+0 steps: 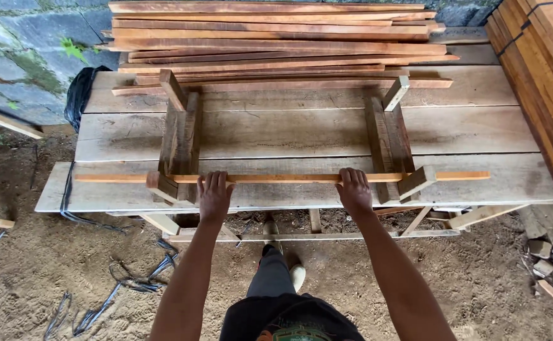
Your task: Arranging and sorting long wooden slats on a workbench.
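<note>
No packages, labels, signs or screens were seen.
Only bare timber, earth and a stone wall were shown in the head view; nothing wrapped, printed or lit was to be made out anywhere in it.

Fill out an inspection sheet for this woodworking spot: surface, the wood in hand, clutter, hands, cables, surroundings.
Surface: rough plank bench, bare wood, weathered.
Job's things: long thin strip lying across two upturned wooden frames, left frame and right frame.
Clutter: pile of reddish strips at the bench's far edge; stacked boards on the right; wood offcuts on the ground.
Hands: left hand and right hand both pressed flat on the strip, fingers not curled round it.
Cables: dark straps loose on the dirt.
Surroundings: dirt floor, mossy stone wall.
</note>
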